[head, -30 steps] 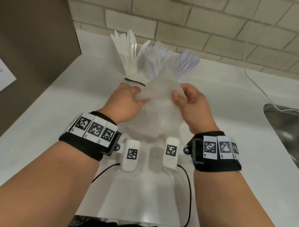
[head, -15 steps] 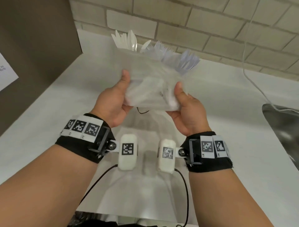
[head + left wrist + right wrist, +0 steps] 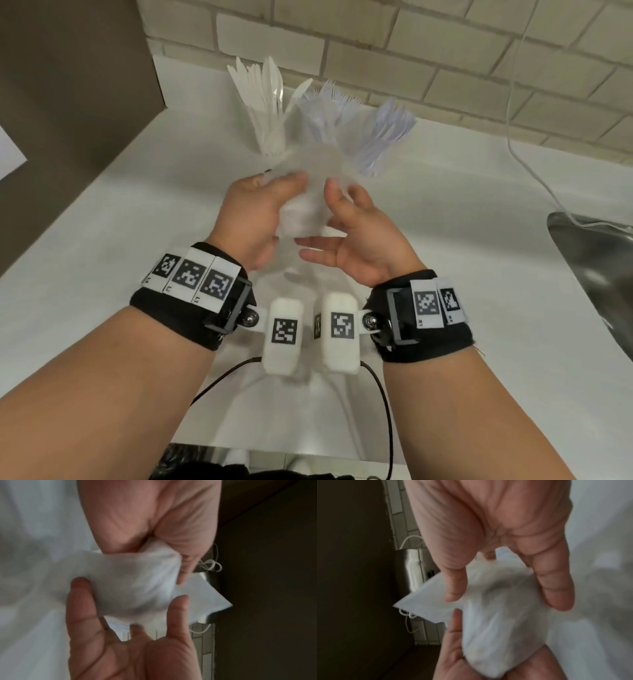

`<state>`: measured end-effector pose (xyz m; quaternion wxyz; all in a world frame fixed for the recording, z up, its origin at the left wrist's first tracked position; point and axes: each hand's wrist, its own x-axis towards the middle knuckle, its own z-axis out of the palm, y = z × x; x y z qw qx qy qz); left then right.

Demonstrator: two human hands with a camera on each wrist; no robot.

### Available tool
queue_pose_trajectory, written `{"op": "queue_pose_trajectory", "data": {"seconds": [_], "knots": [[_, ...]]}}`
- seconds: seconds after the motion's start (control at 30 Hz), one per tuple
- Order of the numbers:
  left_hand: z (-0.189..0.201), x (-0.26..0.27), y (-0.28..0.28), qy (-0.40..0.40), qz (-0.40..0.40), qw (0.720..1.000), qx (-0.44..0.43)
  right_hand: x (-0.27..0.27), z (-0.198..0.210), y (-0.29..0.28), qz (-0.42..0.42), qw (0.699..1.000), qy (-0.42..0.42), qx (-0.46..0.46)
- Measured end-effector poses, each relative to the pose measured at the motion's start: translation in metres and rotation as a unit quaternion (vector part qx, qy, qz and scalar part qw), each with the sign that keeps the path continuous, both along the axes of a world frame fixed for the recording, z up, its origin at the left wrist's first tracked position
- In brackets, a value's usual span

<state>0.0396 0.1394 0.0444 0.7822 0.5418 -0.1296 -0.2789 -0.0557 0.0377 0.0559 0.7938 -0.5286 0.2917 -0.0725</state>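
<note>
A thin white translucent bag (image 3: pixel 303 212) hangs bunched up above the white counter (image 3: pixel 102 274). My left hand (image 3: pixel 257 212) grips it, its thumb and fingers curled round the crumpled part (image 3: pixel 133 582). My right hand (image 3: pixel 356 236) is beside it with spread, nearly straight fingers; its thumb and fingertips only touch the bag (image 3: pixel 496 615). In the right wrist view the left hand (image 3: pixel 450 655) cups the bundle from below. What is inside the bag is hidden by blur.
Behind the hands stand holders of white plastic knives (image 3: pixel 263 113), clear forks (image 3: pixel 329 109) and spoons (image 3: pixel 387 130) against a brick wall. A steel sink (image 3: pixel 596 274) lies at the right, a brown cabinet side (image 3: pixel 68 85) at the left. A white cable (image 3: pixel 513 120) hangs down.
Half a second ago both hands held the bag up flat between them. Now it is bunched in the left hand, and the right hand has let go and spread its fingers.
</note>
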Motion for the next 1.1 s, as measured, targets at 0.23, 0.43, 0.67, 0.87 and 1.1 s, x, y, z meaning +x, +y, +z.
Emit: {"op": "queue_pose_trajectory", "data": {"seconds": [0.23, 0.43, 0.67, 0.87, 1.1], "knots": [[-0.013, 0.02, 0.004, 0.134, -0.11, 0.982, -0.073, 0.0, -0.002, 0.003, -0.036, 0.996, -0.066, -0.041], [-0.017, 0.02, 0.007, 0.097, -0.187, 0.967, 0.143, 0.001, -0.002, 0.008, -0.038, 0.988, -0.141, -0.046], [-0.021, 0.026, 0.007, -0.02, 0.068, 0.98, 0.184, -0.006, -0.007, -0.005, -0.099, 0.97, 0.048, -0.218], [-0.019, 0.012, 0.005, -0.324, -0.053, 0.93, 0.167, -0.001, 0.0, 0.004, 0.008, 0.996, 0.025, -0.083], [-0.007, 0.008, 0.011, -0.106, -0.086, 0.983, 0.12, -0.004, -0.002, 0.008, -0.013, 0.978, 0.043, -0.202]]}}
